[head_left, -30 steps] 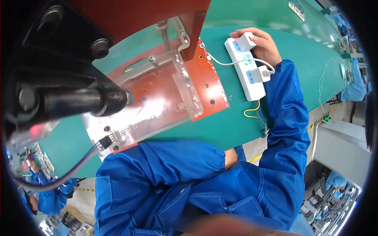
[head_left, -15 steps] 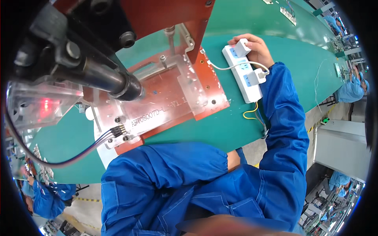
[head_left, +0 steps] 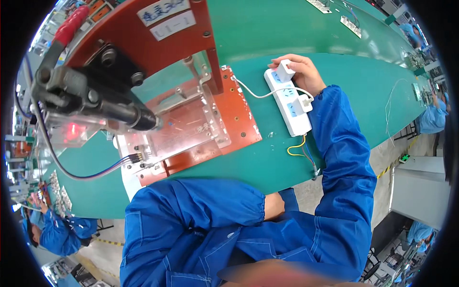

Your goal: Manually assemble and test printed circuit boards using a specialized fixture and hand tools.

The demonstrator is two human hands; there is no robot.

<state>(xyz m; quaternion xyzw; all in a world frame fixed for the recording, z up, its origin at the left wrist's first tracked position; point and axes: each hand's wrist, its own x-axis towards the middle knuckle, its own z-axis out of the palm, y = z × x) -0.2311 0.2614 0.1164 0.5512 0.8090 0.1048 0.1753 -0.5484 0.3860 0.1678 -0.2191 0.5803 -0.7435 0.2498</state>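
My right hand [head_left: 307,74] is curled around a white plug adapter [head_left: 285,71] at the far end of a white power strip [head_left: 300,125]. A second white plug [head_left: 302,104] sits in the strip nearer to me. From that plug a white cable [head_left: 260,96] loops left to the edge of a red-based test fixture [head_left: 241,125]. My left arm lies folded across my body. Only the wrist part of my left hand [head_left: 274,205] shows beyond the cuff; its fingers are hidden by the right sleeve.
A toggle clamp [head_left: 119,114] with a red handle stands over the fixture's clear plate. Colored wires [head_left: 103,173] plug into its near left corner. Bare-ended wires [head_left: 306,153] leave the strip at the green table's [head_left: 239,165] near edge. Circuit boards [head_left: 350,26] lie far off; co-workers sit on both sides.
The view has shifted, so the fixture appears further left and more of its upper part shows. My right hand stays on the adapter, and my left arm remains folded.
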